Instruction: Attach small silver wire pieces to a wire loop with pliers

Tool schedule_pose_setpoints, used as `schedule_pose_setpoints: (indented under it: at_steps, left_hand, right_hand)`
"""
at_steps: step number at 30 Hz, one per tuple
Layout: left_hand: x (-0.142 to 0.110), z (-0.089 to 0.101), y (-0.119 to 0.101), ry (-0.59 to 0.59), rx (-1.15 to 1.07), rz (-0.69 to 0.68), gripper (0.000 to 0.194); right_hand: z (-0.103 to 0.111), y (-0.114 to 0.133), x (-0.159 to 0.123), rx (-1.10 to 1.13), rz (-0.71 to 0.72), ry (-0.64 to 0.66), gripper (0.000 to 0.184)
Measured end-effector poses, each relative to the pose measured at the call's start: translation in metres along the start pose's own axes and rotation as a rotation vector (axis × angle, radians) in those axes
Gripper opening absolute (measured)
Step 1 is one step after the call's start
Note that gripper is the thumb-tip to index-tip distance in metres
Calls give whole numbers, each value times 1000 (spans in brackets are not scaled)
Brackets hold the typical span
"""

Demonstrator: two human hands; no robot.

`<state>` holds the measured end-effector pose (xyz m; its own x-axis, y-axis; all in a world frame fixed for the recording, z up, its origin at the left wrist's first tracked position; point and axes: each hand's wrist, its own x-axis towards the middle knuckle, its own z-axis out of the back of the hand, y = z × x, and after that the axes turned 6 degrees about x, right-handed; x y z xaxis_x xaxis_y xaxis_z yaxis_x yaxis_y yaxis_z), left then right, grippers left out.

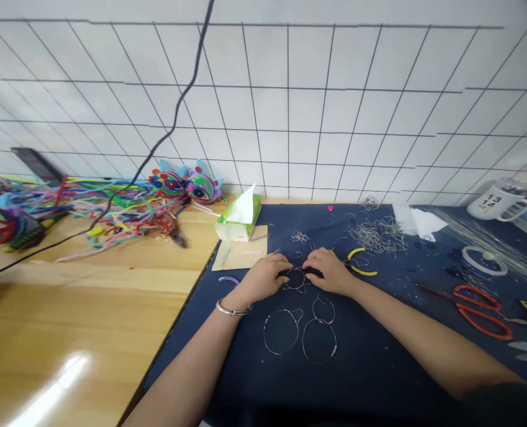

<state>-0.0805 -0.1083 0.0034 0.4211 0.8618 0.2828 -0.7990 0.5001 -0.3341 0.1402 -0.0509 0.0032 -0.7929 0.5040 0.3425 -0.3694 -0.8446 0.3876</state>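
Observation:
On the dark blue mat, a small wire ring (296,289) lies between my hands. My left hand (264,276) has its fingers curled in at the ring's left side. On the opposite side, my right hand (330,273) pinches at the ring with bent fingers; the fingertips are partly hidden. Pliers with yellow handles (364,273) lie just beyond my right hand. Closer to me rest two thin wire hoops with pink beads, a left hoop (266,319) and a right hoop (334,350) that has a smaller loop above it.
A heap of wire pieces (379,235) and red-handled scissors (483,320) are at right, with a white mug (495,203) behind. A tissue pack (245,222) stands at the back on a tan card (228,261). Colourful craft strips (148,219) cover the wooden table's far left; a black cable (156,145) hangs across.

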Motion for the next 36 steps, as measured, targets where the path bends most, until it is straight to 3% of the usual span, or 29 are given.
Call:
schedule_pose_setpoints:
  at_steps: [10,24,28,32,36]
  left_hand:
    - [2,6,0,18,-85,-54,27]
    - [-1,3,-2,4,-4,-18,24]
    - [-1,5,-1,11,-19,-68,25]
    - [-1,10,-1,-6,-64,-103,25]
    - [-2,14,0,-127,-54,14,21]
  right_hand:
    - [-1,-5,-3,22,107,-6,18]
    - [-6,-1,-4,-3,76,-45,17]
    - [-5,0,-5,0,99,-58,17]
    - [-3,-2,-6,57,85,-184,18]
    - [-5,-7,-5,78,14,-314,18]
